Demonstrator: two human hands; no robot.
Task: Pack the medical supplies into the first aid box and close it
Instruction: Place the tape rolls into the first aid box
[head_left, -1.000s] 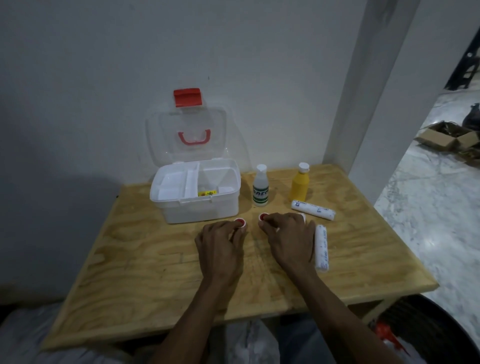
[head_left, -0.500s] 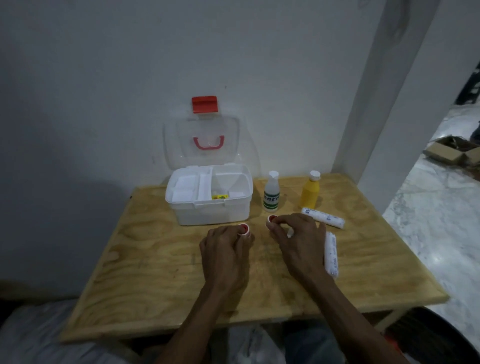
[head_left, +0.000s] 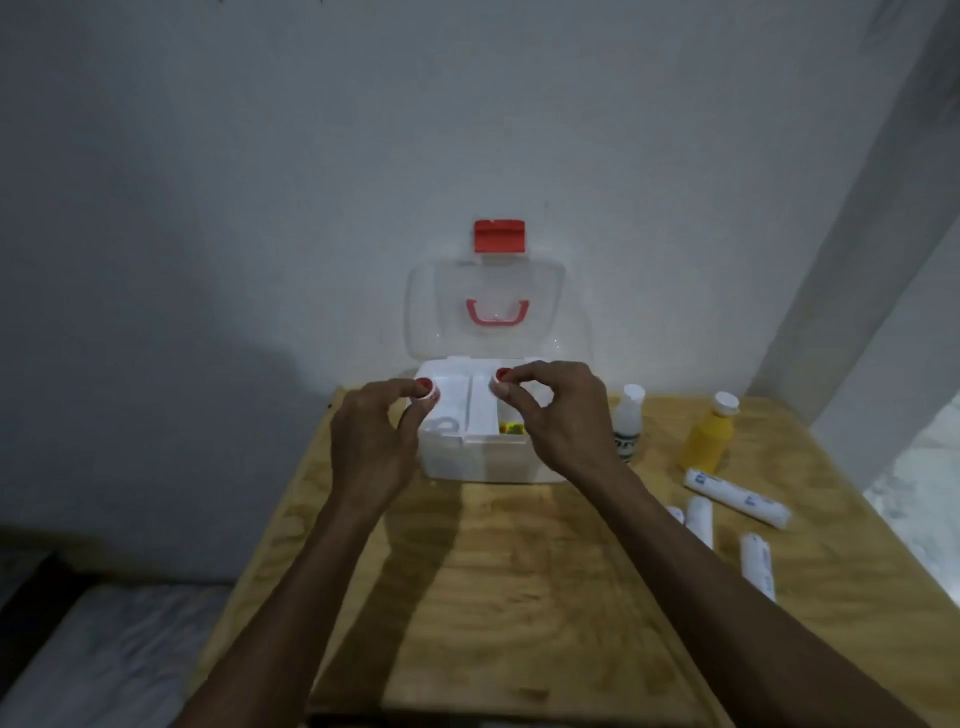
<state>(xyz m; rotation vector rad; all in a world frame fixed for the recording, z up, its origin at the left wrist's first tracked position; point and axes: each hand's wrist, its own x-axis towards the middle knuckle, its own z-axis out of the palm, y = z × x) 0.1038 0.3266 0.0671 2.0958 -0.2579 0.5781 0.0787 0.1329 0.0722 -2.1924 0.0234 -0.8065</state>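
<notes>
The white first aid box stands open at the table's back edge, its clear lid with a red latch leaning on the wall. My left hand pinches a small white tape roll with a red core above the box's left compartment. My right hand pinches a second such roll above the box's middle. A small yellow item lies inside. Right of the box stand a clear bottle and a yellow bottle. Bandage rolls lie near them.
The wooden table is pushed against a white wall. Two more bandage rolls lie near the right edge. A wall corner rises at the right, and marble floor shows beyond it. A light mattress lies low at the left.
Both hands lifted off the table with a tape roll each and moved forward over the open box. My view shifted left and closer to the box.
</notes>
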